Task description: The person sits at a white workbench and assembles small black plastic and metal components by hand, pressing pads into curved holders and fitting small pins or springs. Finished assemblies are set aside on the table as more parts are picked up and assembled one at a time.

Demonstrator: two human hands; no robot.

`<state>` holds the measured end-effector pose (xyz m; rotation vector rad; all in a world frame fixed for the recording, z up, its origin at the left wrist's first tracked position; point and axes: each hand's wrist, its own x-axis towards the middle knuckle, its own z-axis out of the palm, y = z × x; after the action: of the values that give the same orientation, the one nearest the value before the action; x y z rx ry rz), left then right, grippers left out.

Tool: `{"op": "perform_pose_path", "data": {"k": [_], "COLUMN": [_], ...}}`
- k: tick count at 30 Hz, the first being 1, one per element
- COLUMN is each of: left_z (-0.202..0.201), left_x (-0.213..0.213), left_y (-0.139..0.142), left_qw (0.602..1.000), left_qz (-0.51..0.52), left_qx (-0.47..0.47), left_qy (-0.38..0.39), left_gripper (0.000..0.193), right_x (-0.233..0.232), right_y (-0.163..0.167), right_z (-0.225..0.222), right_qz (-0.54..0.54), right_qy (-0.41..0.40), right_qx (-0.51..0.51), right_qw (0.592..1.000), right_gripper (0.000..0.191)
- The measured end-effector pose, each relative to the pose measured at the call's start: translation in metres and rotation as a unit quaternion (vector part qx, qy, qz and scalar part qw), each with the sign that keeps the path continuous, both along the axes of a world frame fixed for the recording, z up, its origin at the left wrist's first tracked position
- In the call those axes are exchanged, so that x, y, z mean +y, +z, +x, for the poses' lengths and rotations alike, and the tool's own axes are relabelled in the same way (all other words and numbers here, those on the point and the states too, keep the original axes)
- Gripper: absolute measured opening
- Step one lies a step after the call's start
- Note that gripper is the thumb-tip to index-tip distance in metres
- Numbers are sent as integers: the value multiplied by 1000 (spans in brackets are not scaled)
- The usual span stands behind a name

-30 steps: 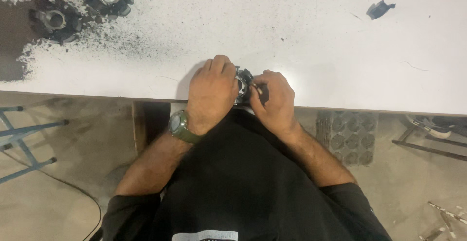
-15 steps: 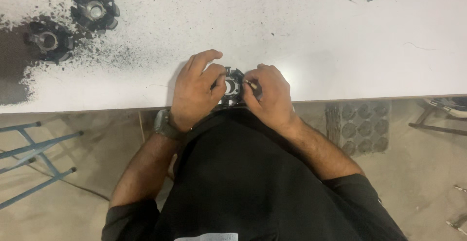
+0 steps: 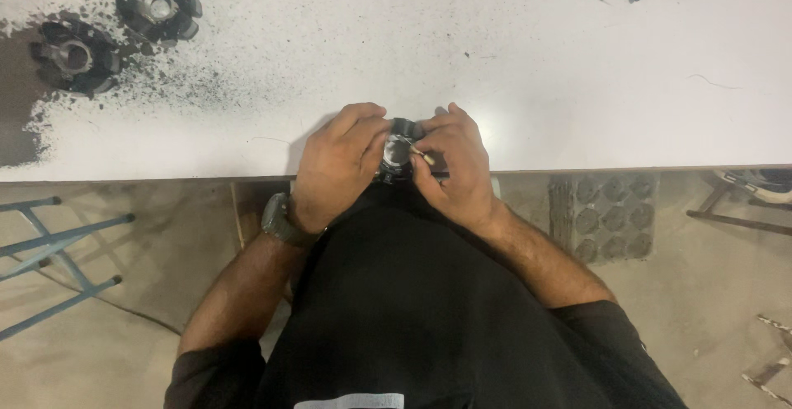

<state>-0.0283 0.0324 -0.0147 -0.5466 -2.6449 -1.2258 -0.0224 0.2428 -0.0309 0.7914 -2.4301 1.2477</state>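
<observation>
Small round metal part [image 3: 399,150] at near table [image 3: 511,87] edge. Left hand [image 3: 334,165] curls around its side; right hand [image 3: 454,165] pinches thin tool [image 3: 422,156] against it. Part looks rigid, weighty; best gripped by outer rim.

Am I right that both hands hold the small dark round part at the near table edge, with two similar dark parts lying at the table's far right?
Not quite: the head view shows the two similar dark parts at the table's far left. Left hand and right hand do hold the small dark round part at the near edge.
</observation>
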Motion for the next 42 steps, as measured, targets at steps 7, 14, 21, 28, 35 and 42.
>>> {"op": "perform_pose_path", "data": {"k": [7, 14, 21, 28, 35, 42], "left_z": [8, 12, 12, 19, 28, -7], "left_x": [0, 0, -1, 1, 9, -73], "left_y": [-5, -10, -16, -24, -23, 9], "left_qw": [1000, 1000, 997, 991, 992, 977], "left_qz": [-5, 7, -33, -30, -19, -17], "left_qx": [28, 20, 73, 122, 115, 165], "left_qy": [11, 18, 20, 38, 43, 138], "left_gripper": [18, 16, 10, 15, 18, 31], "right_x": [-3, -6, -6, -14, -14, 46], "right_y": [-6, -6, -10, -9, -10, -5], "right_z": [1, 0, 0, 1, 0, -43], "right_qz": [14, 43, 38, 57, 97, 212], "right_qy": [0, -2, 2, 2, -6, -169], "right_qx": [8, 25, 43, 77, 96, 79], "right_qw": [1000, 999, 998, 995, 991, 959], "right_gripper": [25, 26, 28, 35, 37, 19]}}
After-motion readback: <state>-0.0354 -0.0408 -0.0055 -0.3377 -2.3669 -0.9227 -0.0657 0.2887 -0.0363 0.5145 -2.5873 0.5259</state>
